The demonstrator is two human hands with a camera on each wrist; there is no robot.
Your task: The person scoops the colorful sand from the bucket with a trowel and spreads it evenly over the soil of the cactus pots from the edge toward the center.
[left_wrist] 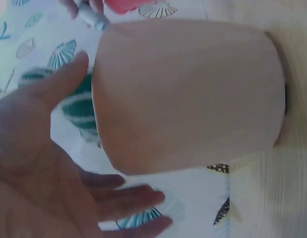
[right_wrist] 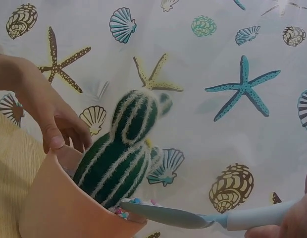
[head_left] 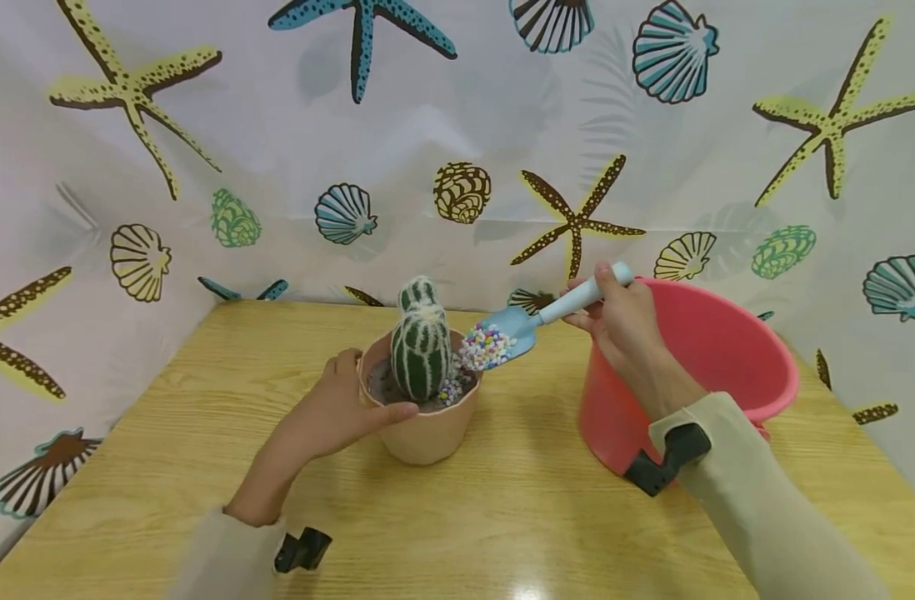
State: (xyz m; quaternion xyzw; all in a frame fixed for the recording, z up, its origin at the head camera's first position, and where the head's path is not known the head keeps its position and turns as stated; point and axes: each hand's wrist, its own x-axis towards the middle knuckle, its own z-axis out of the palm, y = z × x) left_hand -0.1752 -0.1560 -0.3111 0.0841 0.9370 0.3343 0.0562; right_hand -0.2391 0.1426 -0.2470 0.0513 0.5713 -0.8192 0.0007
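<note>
A cactus (head_left: 421, 354) with white fuzzy ribs stands in a peach flowerpot (head_left: 427, 437) with grey soil. My left hand (head_left: 337, 410) holds the pot at its left rim, thumb along the near side and fingers round the far side. In my right hand (head_left: 624, 321) is the pale handle of a small light-blue trowel (head_left: 551, 310), gripped between fingers and thumb. Its blade, heaped with multicoloured pebbles (head_left: 487, 346), is tilted over the pot's right rim. Some of the same pebbles lie on the soil beside the cactus, also seen in the right wrist view.
A pink bucket (head_left: 607, 400) stands on the wooden table (head_left: 532, 500) at the right, behind and beneath my right forearm; its inside bottom is hidden. A white curtain (head_left: 277, 150) printed with starfish and shells hangs behind and around the table.
</note>
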